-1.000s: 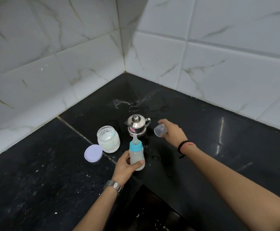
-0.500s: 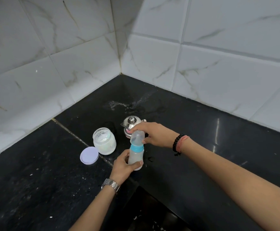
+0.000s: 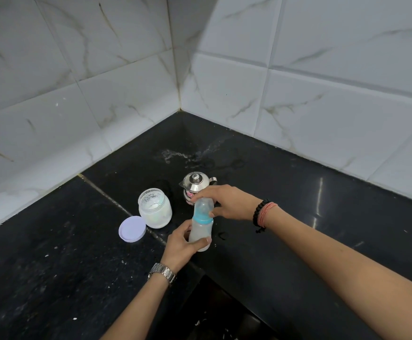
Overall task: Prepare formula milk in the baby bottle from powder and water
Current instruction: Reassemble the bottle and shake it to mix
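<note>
A baby bottle (image 3: 200,234) with a blue collar and milky liquid stands upright on the black counter (image 3: 298,217). My left hand (image 3: 179,246) grips its lower body. My right hand (image 3: 227,201) holds the clear cap (image 3: 203,206) that sits over the bottle's top. Left of the bottle is an open glass jar of white powder (image 3: 154,208), its pale purple lid (image 3: 132,228) lying flat beside it. A small steel kettle (image 3: 195,183) stands just behind my right hand, partly hidden.
White marble-look tiled walls (image 3: 126,106) meet in a corner behind the counter. A wet patch and white specks (image 3: 175,154) lie near that corner. The counter's front edge drops to a dark recess (image 3: 224,315) below my left wrist.
My right hand carried the clear cap from beside the kettle onto the bottle's top and now holds it there. The left hand kept its grip on the bottle.
</note>
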